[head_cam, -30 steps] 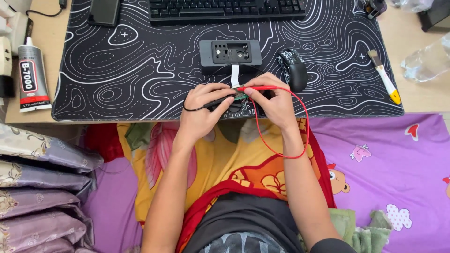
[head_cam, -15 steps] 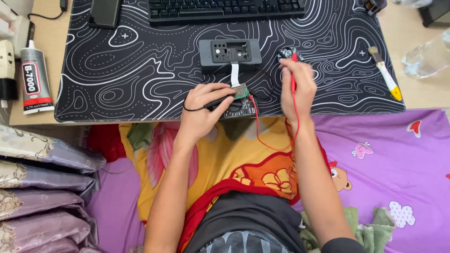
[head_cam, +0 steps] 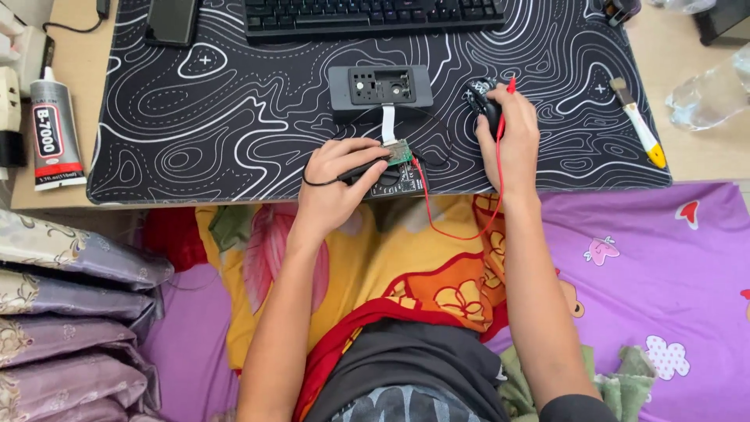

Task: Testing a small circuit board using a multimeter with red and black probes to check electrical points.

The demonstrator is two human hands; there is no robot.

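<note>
left fingers: left hand [head_cam: 336, 187] curled around a black probe [head_cam: 361, 169], tip laid against the small green circuit board [head_cam: 400, 151] at frame centre
right fingers: right hand [head_cam: 512, 139] closed over a round black device [head_cam: 481, 96] right of centre, red probe [head_cam: 506, 92] pinched along the fingers, tip up
red lead [head_cam: 461, 231]: loops from the board area down over the mat's near edge, back up to the right hand
board: on the black patterned desk mat [head_cam: 234, 125], white ribbon cable [head_cam: 388, 123] joins it to the dark grey casing [head_cam: 380, 84] just above
status: looks mid-probing; 1 probe on the board, red 1 off it, casing open
left to do: red contact, reassembly, my read only
hidden: contact point under the fingers; the device mostly covered, can't identify it; board parts too small to read
edges: keyboard [head_cam: 367, 14] cut off at top; glue tube [head_cam: 55, 133] far left, brush [head_cam: 637, 122] far right
</note>
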